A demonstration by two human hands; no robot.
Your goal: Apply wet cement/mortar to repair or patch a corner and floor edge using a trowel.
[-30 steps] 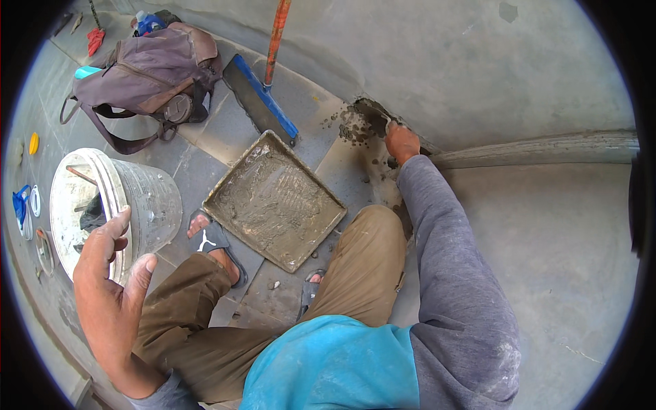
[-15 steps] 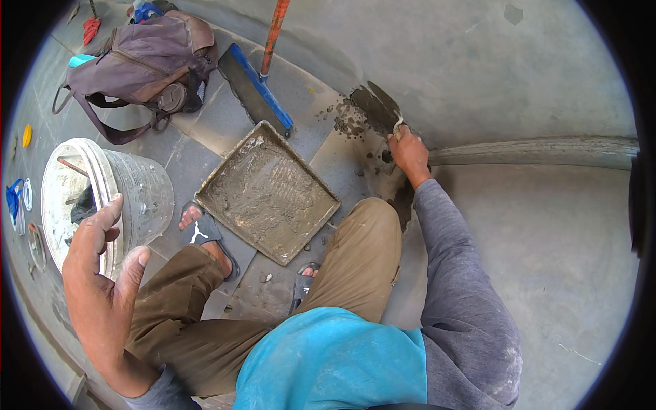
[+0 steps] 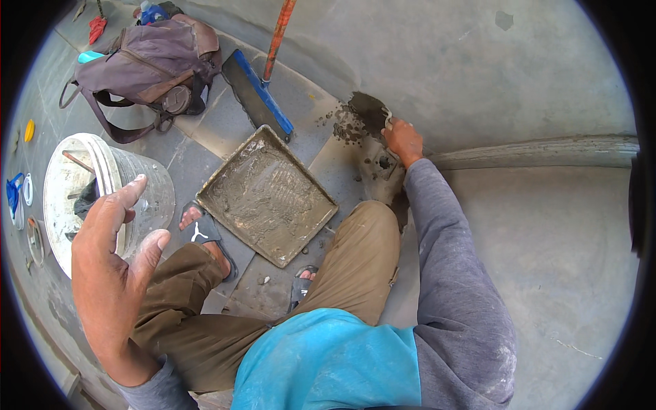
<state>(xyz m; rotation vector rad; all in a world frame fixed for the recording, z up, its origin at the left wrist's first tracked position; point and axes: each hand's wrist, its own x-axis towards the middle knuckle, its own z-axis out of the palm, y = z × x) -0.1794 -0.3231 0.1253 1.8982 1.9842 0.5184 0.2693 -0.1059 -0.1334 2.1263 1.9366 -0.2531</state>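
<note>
My right hand (image 3: 403, 141) is closed round the pale handle of a trowel (image 3: 387, 119), low at the foot of the grey wall. Its blade is hard to tell from the dark wet mortar patch (image 3: 367, 111) there. My left hand (image 3: 113, 239) is raised with thumb and fingers apart, holding nothing, in front of the white bucket (image 3: 147, 188). On the floor between my feet and the wall lies a square tray (image 3: 270, 198) coated with wet grey mortar.
A blue-edged floor squeegee (image 3: 256, 92) with an orange pole lies beyond the tray. Further left is a purple-brown backpack (image 3: 147, 61). Mortar crumbs (image 3: 348, 128) spot the floor by the wall. A ledge (image 3: 540, 152) runs along the wall at the right.
My right hand has shifted slightly left and up, and the trowel blade, earlier standing out edge-up, now blends with the dark patch. My left hand has drifted right, still open.
</note>
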